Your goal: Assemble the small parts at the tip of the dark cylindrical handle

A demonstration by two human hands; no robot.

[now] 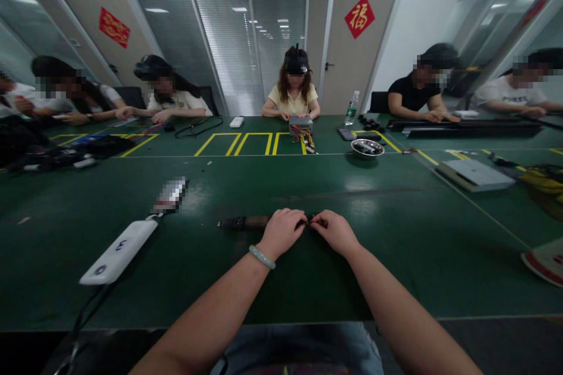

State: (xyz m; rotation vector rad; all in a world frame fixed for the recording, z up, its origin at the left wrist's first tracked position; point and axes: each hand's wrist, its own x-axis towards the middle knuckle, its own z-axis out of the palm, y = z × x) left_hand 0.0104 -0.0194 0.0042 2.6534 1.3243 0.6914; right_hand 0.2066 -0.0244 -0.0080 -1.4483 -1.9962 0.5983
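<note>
My left hand (282, 231) and my right hand (336, 231) meet over the green table (272, 187), both with fingers pinched on a small dark part (310, 222) between them. A dark cylindrical tool with a brown handle (244, 222) lies on the table and runs left from my left hand, touching or passing under its fingers. A pale green bangle (262, 256) sits on my left wrist.
A white power bank (119, 251) with a cable lies at front left. A metal bowl (368, 147), a water bottle (352, 108) and a grey flat device (475, 174) stand farther off. Several other people work at the table's far and side edges.
</note>
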